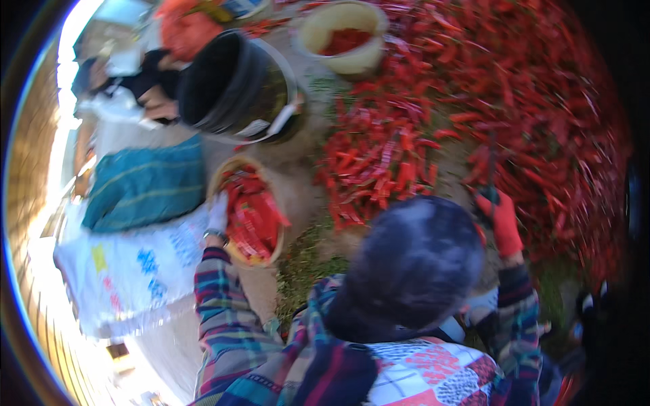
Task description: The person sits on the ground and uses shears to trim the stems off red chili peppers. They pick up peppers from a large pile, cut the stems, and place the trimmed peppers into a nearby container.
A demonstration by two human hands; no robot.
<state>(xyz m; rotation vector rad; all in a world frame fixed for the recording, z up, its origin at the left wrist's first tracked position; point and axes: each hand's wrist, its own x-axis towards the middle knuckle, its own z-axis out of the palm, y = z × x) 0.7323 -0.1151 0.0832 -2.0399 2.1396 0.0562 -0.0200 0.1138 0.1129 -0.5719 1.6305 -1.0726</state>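
My left hand [218, 213], in a white glove with a band at the wrist, grips the left rim of a round tan basket [279, 243]. Red chili peppers [251, 213] fill the basket. Off to the right, my right hand [500, 221], in a red glove, is closed around the handle of a dark, thin tool [491, 162], whose exact kind is blurred. The tool points away from me over a wide spread of red chili peppers [538, 127] on the ground. A smaller patch of peppers [381, 157] lies between my hands.
A person in a dark cap [411, 269] is low between my arms. A black bucket [238, 86] and a pale tub [350, 61] with some red peppers stand beyond. At left lie a teal sack [147, 182] and white sacks [137, 274]; another person [142, 86] is behind them.
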